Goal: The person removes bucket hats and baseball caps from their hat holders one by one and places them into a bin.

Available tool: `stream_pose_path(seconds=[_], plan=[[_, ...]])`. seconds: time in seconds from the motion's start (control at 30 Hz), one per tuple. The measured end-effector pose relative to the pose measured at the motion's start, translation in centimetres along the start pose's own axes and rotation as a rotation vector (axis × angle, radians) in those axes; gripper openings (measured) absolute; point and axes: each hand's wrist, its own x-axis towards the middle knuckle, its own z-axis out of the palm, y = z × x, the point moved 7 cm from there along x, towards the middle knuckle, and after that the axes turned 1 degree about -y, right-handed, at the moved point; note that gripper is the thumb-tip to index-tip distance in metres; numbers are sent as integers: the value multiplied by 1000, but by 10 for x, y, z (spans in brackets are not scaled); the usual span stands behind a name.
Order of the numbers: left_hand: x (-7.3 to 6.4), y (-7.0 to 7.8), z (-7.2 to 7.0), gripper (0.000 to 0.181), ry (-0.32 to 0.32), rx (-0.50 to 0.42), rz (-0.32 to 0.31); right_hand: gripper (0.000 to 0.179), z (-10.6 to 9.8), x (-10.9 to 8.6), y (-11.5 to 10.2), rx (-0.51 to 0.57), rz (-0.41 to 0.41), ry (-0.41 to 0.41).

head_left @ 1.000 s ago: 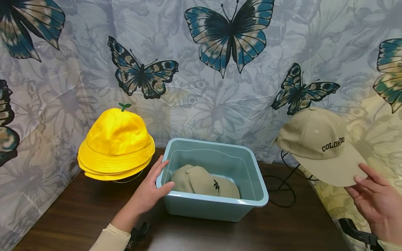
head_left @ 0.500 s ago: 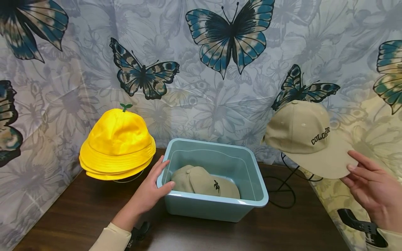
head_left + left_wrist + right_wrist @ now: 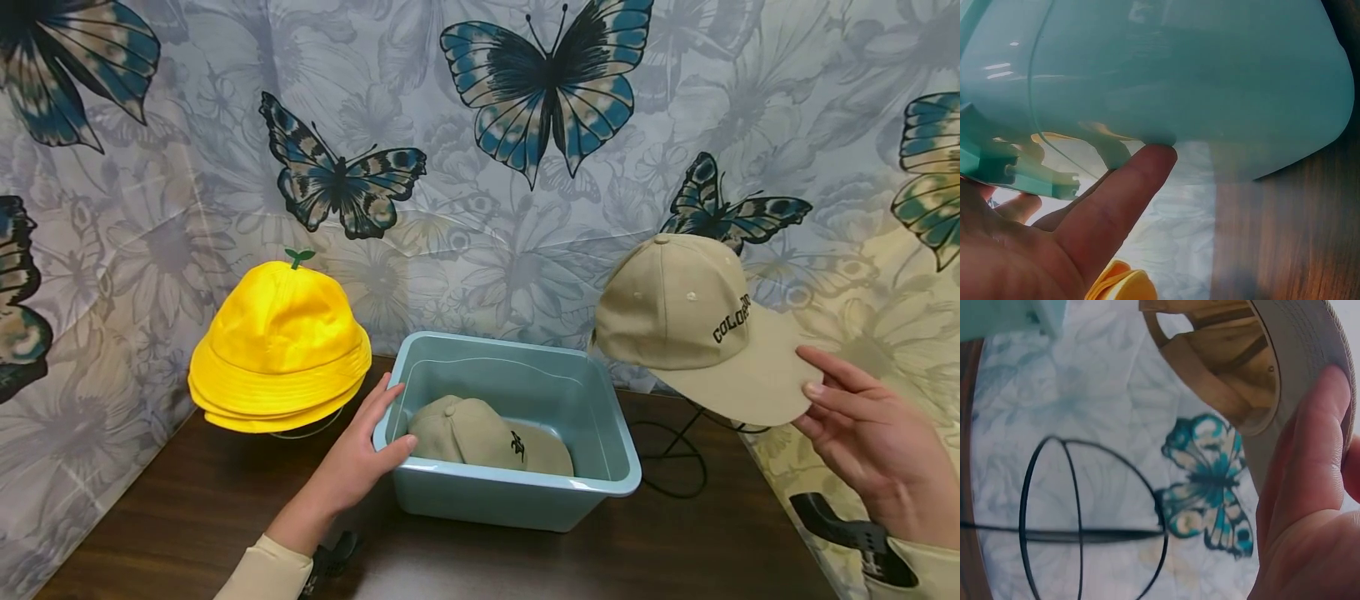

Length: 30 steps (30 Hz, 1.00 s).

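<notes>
"What's around the Colorado cap (image 3: 675, 312)?"
"Black wire stand (image 3: 1094, 536) beneath; center, a smooth blue bin (image 3: 491, 500) holding another cap (image 3: 476, 433), left hand (image 3: 363, 454) gripping its rim."
"And the Colorado cap?"
"Frame right, domed cloth, long axis slanting, bill toward lower right, pinched by the right hand (image 3: 881, 442)."

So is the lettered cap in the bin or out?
Out: the right hand holds the lettered cap by its brim, in the air right of the bin.

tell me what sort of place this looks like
Possibly an indoor hat-display or filming corner: a butterfly-print backdrop, a dark wooden table in front of it, and a domed black wire stand beyond the right hand.
</notes>
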Motion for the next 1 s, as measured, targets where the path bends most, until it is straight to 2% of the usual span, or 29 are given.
stream_pose_path(seconds=[0.23,0.4,0.5,0.63,0.77,1.0], plan=[[-1,0,0,76,4,1,4,55,29,18,20,36,118,-86],[-1,0,0,76,0,2,-1,54,54,34,45,79,210,-155],[-1,-1,0,77,-2,0,-4,53,66,43,62,67,268,-160],[-1,-1,0,77,2,4,-3,52,80,56,86,22,336,-140],[-2,1,0,77,9,13,11,47,90,68,108,-58,390,-81],[-1,2,1,74,13,1,19,41,88,84,145,-203,476,69]])
